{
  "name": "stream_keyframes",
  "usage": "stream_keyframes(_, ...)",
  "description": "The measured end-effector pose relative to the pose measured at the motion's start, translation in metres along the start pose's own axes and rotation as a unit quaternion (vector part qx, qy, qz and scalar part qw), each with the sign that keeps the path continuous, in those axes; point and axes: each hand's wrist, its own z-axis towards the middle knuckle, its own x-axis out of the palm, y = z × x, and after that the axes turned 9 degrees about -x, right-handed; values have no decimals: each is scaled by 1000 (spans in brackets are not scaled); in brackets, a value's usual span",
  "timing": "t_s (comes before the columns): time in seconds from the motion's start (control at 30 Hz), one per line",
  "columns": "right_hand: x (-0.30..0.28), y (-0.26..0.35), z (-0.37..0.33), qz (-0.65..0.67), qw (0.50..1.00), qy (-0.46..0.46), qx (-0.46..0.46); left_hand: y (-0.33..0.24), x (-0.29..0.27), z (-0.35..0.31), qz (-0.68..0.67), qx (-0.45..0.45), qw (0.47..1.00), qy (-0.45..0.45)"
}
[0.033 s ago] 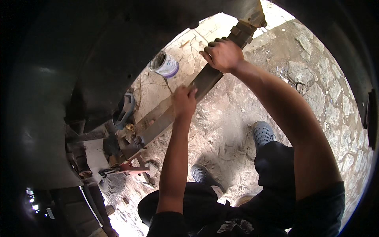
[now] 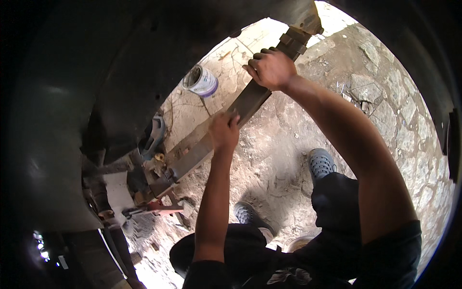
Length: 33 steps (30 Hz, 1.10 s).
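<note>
Right hand [image 2: 272,70], at 1 o'clock, grasps a dark metal bar [image 2: 251,100]; blurred left hand [image 2: 224,131], now slightly nearer 6 o'clock, touches it, grip unclear.

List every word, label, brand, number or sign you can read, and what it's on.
White-and-purple bucket: printed label, too small and blurred to read.
Dark shirt: pale graphic, no legible lettering.
Long metal bar: no readable markings.
Nothing else legible.
</note>
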Motion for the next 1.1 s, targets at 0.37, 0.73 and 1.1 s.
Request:
stream_keyframes(0.37, -3, 4, 9, -15, 999, 26, 24, -28, 7, 40, -43, -117, 992, 29)
stream_keyframes(0.73, -4, 1, 5, -16, 1000, 18, 21, 1, -16, -3, 9, -59, 997, 43)
stream_keyframes(1.1, -7, -2, 6, -14, 1000, 16, 2, 16, -17, 0, -11, -88, 994, 59)
